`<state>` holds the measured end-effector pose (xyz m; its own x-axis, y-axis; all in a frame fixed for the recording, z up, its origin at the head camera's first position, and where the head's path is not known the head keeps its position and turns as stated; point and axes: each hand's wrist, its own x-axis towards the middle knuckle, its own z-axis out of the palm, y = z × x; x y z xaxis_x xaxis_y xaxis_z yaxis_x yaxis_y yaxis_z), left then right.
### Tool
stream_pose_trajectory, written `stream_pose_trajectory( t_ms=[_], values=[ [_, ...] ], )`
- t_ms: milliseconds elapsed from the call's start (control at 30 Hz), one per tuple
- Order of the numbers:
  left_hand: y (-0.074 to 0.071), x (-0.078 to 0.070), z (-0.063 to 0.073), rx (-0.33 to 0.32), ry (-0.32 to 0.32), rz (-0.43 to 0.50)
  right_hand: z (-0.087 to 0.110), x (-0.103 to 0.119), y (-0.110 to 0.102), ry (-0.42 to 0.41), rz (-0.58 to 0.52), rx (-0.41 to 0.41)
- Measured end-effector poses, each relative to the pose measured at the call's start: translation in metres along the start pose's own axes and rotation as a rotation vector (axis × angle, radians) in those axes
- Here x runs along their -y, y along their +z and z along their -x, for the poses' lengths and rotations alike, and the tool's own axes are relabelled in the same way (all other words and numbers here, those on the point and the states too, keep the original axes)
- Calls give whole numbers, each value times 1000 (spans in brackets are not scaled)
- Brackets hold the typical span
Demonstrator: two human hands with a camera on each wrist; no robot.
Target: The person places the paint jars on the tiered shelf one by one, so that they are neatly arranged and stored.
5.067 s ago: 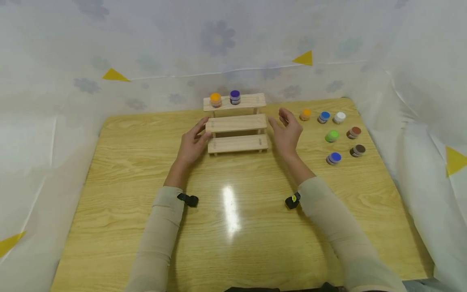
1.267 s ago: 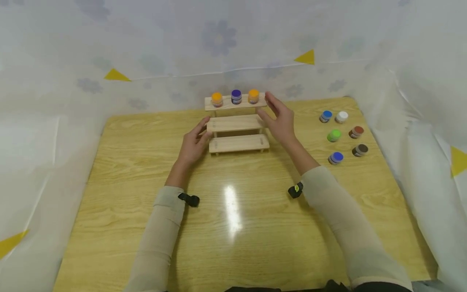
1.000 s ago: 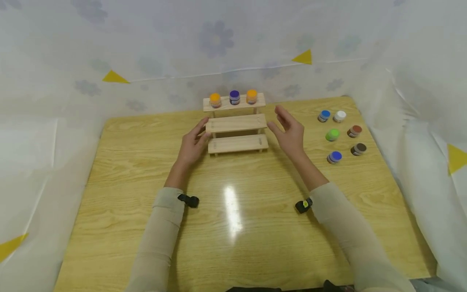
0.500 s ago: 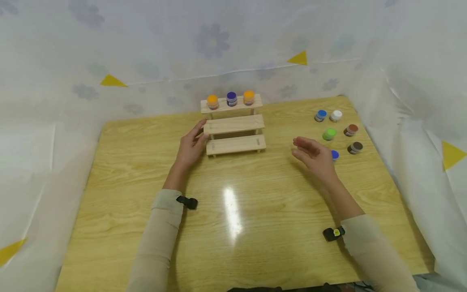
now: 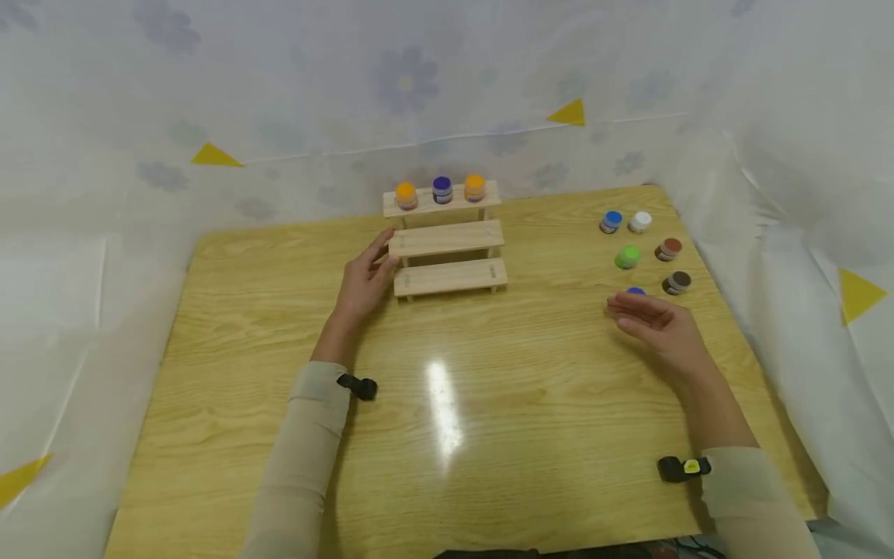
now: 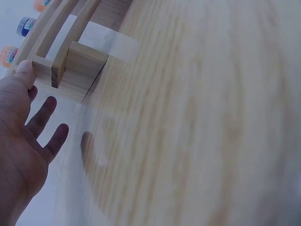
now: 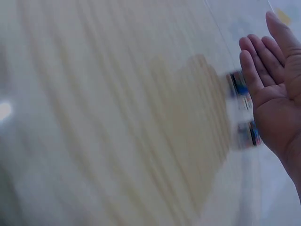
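A three-tier wooden rack [image 5: 447,239] stands at the back centre. On its top tier sit an orange-lidded paint jar [image 5: 406,196], a purple-lidded jar [image 5: 442,190] and another orange-lidded jar [image 5: 474,188]. My left hand [image 5: 363,284] touches the rack's left end; in the left wrist view a digit of that hand [image 6: 21,122] meets the wood while other fingers spread free. At the right, my right hand [image 5: 662,330] hovers with extended fingers and holds nothing. Just beyond its fingertips is a blue-lidded jar [image 5: 635,292], partly hidden by the hand.
Further jars stand at the table's right: blue-lidded [image 5: 611,222], white-lidded [image 5: 639,223], green-lidded [image 5: 628,257], red-brown-lidded [image 5: 668,249] and dark-lidded [image 5: 677,282]. The wooden table [image 5: 531,435] meets a flower-patterned white curtain [image 5: 314,93] at the back.
The second orange-lidded jar has gone from the table to the rack's top tier. My right hand has since moved away from the rack, rightward and nearer me. My left hand stays at the rack.
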<state>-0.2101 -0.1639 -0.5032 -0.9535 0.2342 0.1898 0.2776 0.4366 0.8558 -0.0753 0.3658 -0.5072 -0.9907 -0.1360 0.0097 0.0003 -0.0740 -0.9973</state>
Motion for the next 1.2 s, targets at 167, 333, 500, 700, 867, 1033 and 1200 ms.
stream_pose_trajectory(
  t_ms=[167, 333, 500, 700, 867, 1033, 1200],
  values=[
    [0, 2, 0, -5, 5, -1, 17, 0, -27, -29, -43, -46],
    [-1, 5, 0, -23, 18, 3, 21, -3, -38, -67, -100, -173],
    [0, 5, -1, -31, 33, 21, 15, -4, -30, -28, -62, -284],
    [1, 3, -1, -24, 24, 16, 3, -6, -3, 121, 166, -379],
    [2, 2, 0, -19, 6, 23, -5, -8, 16, 165, 346, -518],
    [2, 1, 1, -29, -3, 25, -8, -12, 20, 138, 407, -556],
    [2, 1, 0, -27, 7, 22, -12, -17, 22, 32, 468, -598]
  ],
)
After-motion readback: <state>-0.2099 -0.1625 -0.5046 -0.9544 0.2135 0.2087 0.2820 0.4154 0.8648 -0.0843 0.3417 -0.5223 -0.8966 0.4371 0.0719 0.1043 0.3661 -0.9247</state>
